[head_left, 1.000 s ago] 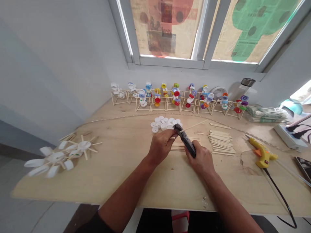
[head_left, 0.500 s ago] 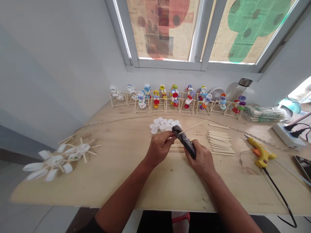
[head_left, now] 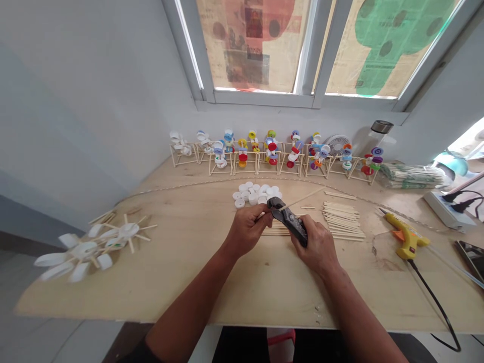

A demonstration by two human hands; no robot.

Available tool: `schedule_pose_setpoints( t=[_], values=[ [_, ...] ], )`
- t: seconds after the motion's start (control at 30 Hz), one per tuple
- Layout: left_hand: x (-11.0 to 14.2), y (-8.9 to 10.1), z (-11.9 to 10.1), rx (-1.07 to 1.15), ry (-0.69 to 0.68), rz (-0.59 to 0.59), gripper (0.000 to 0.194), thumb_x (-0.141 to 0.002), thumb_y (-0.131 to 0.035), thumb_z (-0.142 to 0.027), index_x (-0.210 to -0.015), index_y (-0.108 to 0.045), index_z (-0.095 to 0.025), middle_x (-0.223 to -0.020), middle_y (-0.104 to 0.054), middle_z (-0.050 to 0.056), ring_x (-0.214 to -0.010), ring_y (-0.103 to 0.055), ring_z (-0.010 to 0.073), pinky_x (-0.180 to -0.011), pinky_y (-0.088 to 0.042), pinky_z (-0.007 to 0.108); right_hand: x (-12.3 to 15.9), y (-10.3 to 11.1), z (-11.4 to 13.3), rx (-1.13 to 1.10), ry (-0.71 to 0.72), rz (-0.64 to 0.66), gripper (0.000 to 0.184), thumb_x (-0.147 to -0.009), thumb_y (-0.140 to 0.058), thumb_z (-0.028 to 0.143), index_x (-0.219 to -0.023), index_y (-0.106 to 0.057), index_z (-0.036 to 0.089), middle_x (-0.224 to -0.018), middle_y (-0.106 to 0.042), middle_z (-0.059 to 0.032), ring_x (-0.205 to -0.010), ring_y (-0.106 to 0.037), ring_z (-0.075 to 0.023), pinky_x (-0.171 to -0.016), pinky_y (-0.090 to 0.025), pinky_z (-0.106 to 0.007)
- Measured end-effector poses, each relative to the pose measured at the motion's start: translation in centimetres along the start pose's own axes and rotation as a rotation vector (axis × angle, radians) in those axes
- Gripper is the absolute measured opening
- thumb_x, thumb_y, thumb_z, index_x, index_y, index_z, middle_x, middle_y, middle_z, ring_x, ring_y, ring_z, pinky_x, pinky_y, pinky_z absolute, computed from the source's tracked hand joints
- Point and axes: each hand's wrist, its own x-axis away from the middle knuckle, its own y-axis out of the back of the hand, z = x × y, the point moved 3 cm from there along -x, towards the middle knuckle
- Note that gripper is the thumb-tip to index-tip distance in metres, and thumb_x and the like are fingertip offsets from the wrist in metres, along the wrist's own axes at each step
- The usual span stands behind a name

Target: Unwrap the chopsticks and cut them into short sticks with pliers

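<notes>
My right hand (head_left: 316, 244) is wrapped around the handles of dark pruning shears (head_left: 289, 221), which point up and left. A thin wooden stick (head_left: 306, 198) runs through their jaws, its long end slanting up to the right. My left hand (head_left: 248, 226) pinches the stick's other end close to the jaws; the fingers hide that end. Beneath the shears and hands lies a row of wooden sticks (head_left: 278, 231), partly covered. Just behind the jaws is a heap of white bottle caps (head_left: 252, 192).
A pile of cut sticks (head_left: 343, 222) lies right of the shears. Farther right are a yellow glue gun (head_left: 407, 237) and a power strip (head_left: 451, 210). Stick frames with coloured caps (head_left: 272, 154) line the back wall. White cap-and-stick wheels (head_left: 85, 250) lie on the left.
The shears' jaws look a little wider and the handles have turned slightly. The stick's far end has shifted a little to the right. Both hands keep their hold.
</notes>
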Motion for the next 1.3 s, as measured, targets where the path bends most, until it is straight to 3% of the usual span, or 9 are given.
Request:
schedule_pose_setpoints(
  t=[0.37,0.63,0.93,1.3],
  values=[
    [-0.3,0.2,0.5,0.2,0.101,0.116,0.03,-0.082,-0.05,-0.028,-0.056,-0.056,-0.015,-0.053,-0.049,-0.003,-0.05,-0.04,0.0077,-0.049,-0.031,0.02,0.1,-0.3,0.1,-0.004,-0.02,0.056,0.016,-0.079,-0.048,0.031,-0.09,-0.05,0.02,-0.073,-0.064,-0.0048,-0.069,-0.059,-0.022,-0.061,-0.036,-0.027],
    [-0.4,0.1,0.8,0.133,0.099,0.073,0.028,-0.081,-0.052,-0.028,-0.057,-0.056,-0.015,-0.051,-0.047,-0.004,-0.049,-0.039,0.0073,-0.049,-0.031,0.02,0.2,-0.9,0.2,0.07,-0.097,0.085,0.011,-0.08,-0.046,0.032,-0.077,-0.047,0.022,-0.063,-0.062,-0.0024,-0.057,-0.059,-0.0189,-0.053,-0.029,-0.025],
    [-0.4,-0.5,1.1,0.061,0.104,0.019,0.024,-0.081,-0.051,-0.026,-0.059,-0.053,-0.016,-0.049,-0.044,-0.006,-0.046,-0.037,0.0068,-0.046,-0.03,0.019,0.2,-1.6,0.1,0.151,-0.18,0.143,0.016,-0.081,-0.048,0.037,-0.077,-0.052,0.022,-0.064,-0.065,-0.0034,-0.057,-0.058,-0.0185,-0.05,-0.02,-0.026],
    [-0.3,-1.1,1.5,-0.004,0.089,-0.01,0.016,-0.081,-0.05,-0.026,-0.069,-0.055,-0.017,-0.053,-0.048,-0.006,-0.047,-0.038,0.0074,-0.049,-0.032,0.02,0.2,-1.6,0.1,0.174,-0.254,0.151,0.02,-0.081,-0.051,0.04,-0.079,-0.057,0.021,-0.066,-0.065,-0.0043,-0.059,-0.057,-0.0181,-0.052,-0.021,-0.026]
  ],
)
